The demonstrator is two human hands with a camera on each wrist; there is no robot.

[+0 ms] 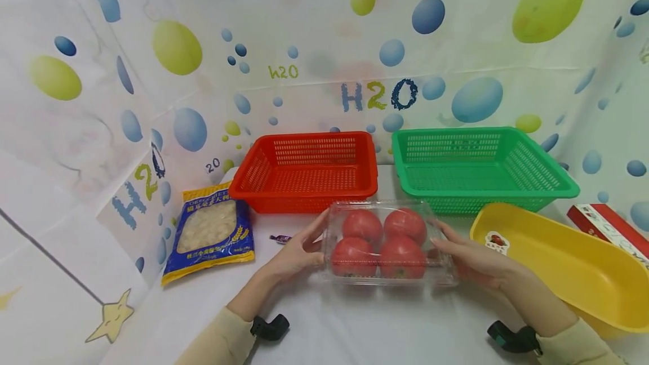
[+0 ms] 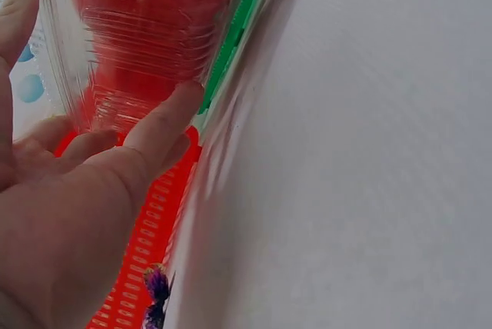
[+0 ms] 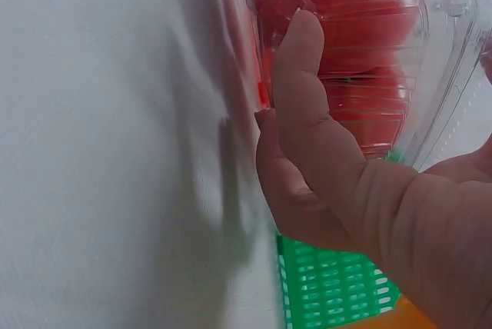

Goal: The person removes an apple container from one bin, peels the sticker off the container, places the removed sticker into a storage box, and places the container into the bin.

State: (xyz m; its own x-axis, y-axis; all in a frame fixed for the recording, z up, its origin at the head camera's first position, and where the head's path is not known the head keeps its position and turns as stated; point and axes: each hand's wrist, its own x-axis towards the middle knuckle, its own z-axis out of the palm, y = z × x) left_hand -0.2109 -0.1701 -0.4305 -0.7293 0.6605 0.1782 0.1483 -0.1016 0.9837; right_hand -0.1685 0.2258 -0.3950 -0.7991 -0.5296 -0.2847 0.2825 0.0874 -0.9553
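A clear plastic clamshell box (image 1: 387,281) holds several red tomatoes (image 1: 403,258). Both hands hold it between them, in front of the two baskets. My left hand (image 1: 301,249) grips its left end, and my right hand (image 1: 476,261) grips its right end. In the left wrist view, the left hand (image 2: 84,198) has its fingertips against the ribbed plastic wall. The right wrist view shows the right hand (image 3: 361,191) with its thumb and fingers about the other end. A gap shows between the fingers and the white tabletop there.
Behind stand a red basket (image 1: 304,203) and a green basket (image 1: 487,203). At right lie a yellow tub (image 1: 573,263) and a red-and-white box (image 1: 613,230). A blue-and-yellow pasta bag (image 1: 210,230) and a small purple-wrapped candy (image 1: 280,239) lie at left.
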